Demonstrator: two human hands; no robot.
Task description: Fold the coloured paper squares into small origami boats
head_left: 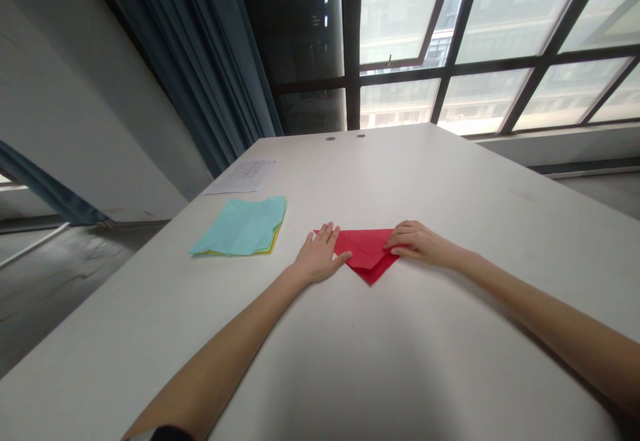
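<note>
A red sheet of paper (367,251), folded into a downward-pointing triangle, lies on the white table (400,361) in front of me. My left hand (320,254) rests flat on its left corner, fingers stretched out and together. My right hand (417,241) presses on the right corner, fingers bent a little with their tips on the paper. Neither hand lifts the sheet.
A stack of coloured paper (243,227), light blue on top with yellow beneath, lies to the left. A white printed sheet (243,175) sits farther back near the table's left edge. Two round cable holes (345,137) mark the far edge, below large windows and a blue curtain.
</note>
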